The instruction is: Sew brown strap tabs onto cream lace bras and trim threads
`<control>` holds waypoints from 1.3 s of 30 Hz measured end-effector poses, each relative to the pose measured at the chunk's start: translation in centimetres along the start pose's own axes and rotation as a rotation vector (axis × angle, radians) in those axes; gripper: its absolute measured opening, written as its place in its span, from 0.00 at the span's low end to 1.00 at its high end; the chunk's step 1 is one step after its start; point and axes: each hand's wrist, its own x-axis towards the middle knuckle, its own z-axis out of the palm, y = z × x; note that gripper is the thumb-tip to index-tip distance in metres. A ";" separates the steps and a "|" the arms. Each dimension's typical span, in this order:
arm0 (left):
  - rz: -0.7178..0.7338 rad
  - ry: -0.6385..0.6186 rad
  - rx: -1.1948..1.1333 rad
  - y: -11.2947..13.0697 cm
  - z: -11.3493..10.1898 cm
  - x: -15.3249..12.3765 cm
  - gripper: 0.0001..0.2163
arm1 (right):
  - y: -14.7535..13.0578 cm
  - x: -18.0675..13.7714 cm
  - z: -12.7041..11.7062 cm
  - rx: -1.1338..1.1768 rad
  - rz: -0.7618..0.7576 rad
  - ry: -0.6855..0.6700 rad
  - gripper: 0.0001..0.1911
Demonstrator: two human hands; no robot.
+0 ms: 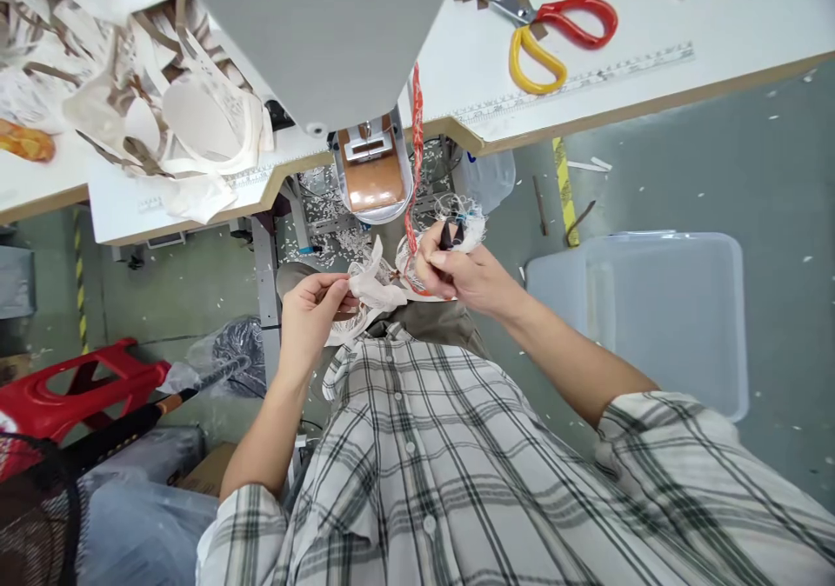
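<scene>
Below the notched front edge of the tabletop (744,12), I see a white lace garment (378,287) over the lap (460,321), between the hands: my left hand (318,306) pinches its fabric; my right hand (460,269) closes around black-bladed snips (449,236), an orange-red cord (418,147) running down beside it.

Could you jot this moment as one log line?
Left hand: pinching white fabric | Right hand: holding black-tipped tool | Scissors: lying on white table

Scissors (548,16) with red and yellow handles lie on the bench (652,16); a translucent tub (665,308) rests on the floor (792,186); a red stool (127,373) stands at left.
</scene>
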 end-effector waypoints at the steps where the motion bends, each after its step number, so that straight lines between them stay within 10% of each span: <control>1: -0.002 -0.007 0.005 0.1 -0.2 -0.1 0.14 | 0.4 0.1 -1.2 -0.253 0.005 0.061 0.07; 6: -0.002 -0.019 -0.003 0.3 -1.1 -1.0 0.14 | 2.5 1.1 -8.6 -1.181 0.227 0.528 0.12; 16: 0.040 0.074 -0.043 0.6 -2.7 -1.9 0.12 | 1.5 0.4 -16.7 -1.201 0.251 1.278 0.17; 20: 0.041 0.093 -0.043 1.1 -2.4 -1.9 0.13 | 0.5 -1.2 -13.0 -0.703 0.197 0.883 0.07; 26: 0.110 0.093 -0.022 1.7 -0.8 -2.2 0.13 | -1.6 -1.7 1.2 -0.561 -0.009 0.128 0.05; 30: 0.183 0.084 0.019 1.7 -0.3 -2.6 0.13 | -2.3 -0.4 5.8 -0.584 -0.096 0.004 0.08; 39: 0.252 0.125 0.064 1.5 -0.1 -2.6 0.12 | -1.8 -0.8 6.7 -0.397 0.057 -0.145 0.12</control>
